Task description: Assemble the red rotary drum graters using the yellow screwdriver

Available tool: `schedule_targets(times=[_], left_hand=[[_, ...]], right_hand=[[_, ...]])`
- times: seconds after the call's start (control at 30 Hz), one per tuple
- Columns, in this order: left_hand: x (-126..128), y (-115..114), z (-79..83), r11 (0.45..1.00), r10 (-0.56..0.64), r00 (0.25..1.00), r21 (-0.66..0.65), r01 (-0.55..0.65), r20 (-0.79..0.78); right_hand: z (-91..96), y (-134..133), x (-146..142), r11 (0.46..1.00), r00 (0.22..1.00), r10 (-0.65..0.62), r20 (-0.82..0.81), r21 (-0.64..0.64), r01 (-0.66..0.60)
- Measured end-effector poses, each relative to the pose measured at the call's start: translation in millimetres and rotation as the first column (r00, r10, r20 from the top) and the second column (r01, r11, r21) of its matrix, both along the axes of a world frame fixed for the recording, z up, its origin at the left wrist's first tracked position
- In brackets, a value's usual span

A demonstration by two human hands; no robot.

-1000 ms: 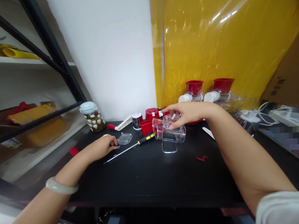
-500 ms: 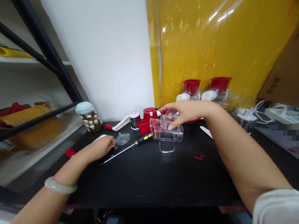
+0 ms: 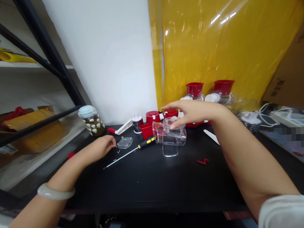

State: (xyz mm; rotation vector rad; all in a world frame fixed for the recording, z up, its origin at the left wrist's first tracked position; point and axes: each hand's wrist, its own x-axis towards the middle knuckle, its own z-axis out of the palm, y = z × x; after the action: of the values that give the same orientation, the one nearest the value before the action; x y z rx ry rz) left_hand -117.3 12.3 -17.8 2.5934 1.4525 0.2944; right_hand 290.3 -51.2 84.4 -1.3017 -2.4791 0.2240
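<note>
My left hand (image 3: 104, 147) is low over the left part of the black table, thumb and fingertips pinched on a tiny silvery piece that looks like a small screw. Next to those fingertips lies a clear plastic disc (image 3: 125, 142), with tiny metal bits in front of it. My right hand (image 3: 192, 113) is stretched out above a clear plastic grater body (image 3: 170, 140), fingers apart; its thumb is at the body's round top, touching or just over it. Against the body's left end rests the yellow-and-black handle of a screwdriver (image 3: 127, 156), its shaft pointing toward the front left.
Behind are a red hopper (image 3: 147, 131), a drum grater (image 3: 137, 124), a red-handled crank (image 3: 123, 127) and a patterned jar (image 3: 93, 123). Two assembled graters (image 3: 223, 87) stand at the back right. Red scraps (image 3: 202, 161) and a tablet (image 3: 286, 146) lie on the right.
The left fingertips have lifted slightly off the tabletop, with a tiny silvery piece now showing at them. My right hand stays over the clear body, its fingers a little straighter.
</note>
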Motion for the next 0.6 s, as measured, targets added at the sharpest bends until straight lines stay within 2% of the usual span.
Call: schedule_targets(times=[0.03, 0.1, 0.2, 0.33, 0.37, 0.47, 0.6], left_hand=[[5.8, -5.1, 8.8, 1.0, -0.01, 0.999, -0.002, 0.01, 0.042], [23.6, -17.5, 27.8, 0.989, -0.059, 0.953, -0.11, 0.096, 0.298], [62.3, -34.3, 52.5, 0.955, -0.1, 0.775, -0.158, 0.25, 0.625], [115.3, -40.7, 67.7, 0.891, -0.13, 0.498, -0.119, 0.438, 0.857], [125.8, -40.0, 68.9, 0.868, -0.113, 0.454, -0.134, 0.478, 0.884], [148.6, -36.7, 70.0, 0.809, -0.066, 0.379, -0.173, 0.562, 0.923], [163.8, -35.4, 70.9, 0.739, -0.031, 0.284, -0.169, 0.652, 0.958]], right_hand=[[-0.2, -1.0, -3.0, 0.997, 0.999, 0.024, -0.047, 0.079, -0.02], [-0.6, -3.9, -12.7, 0.96, 0.982, 0.108, -0.155, 0.273, -0.063], [-0.6, -12.7, -31.7, 0.86, 0.933, 0.291, -0.213, 0.486, -0.157], [-0.1, -27.2, -49.3, 0.795, 0.887, 0.419, -0.194, 0.55, -0.255], [-0.2, -29.6, -51.2, 0.787, 0.877, 0.432, -0.21, 0.563, -0.253], [-0.7, -31.5, -52.0, 0.779, 0.863, 0.43, -0.267, 0.592, -0.205], [-0.7, -27.3, -48.2, 0.785, 0.859, 0.42, -0.293, 0.592, -0.182]])
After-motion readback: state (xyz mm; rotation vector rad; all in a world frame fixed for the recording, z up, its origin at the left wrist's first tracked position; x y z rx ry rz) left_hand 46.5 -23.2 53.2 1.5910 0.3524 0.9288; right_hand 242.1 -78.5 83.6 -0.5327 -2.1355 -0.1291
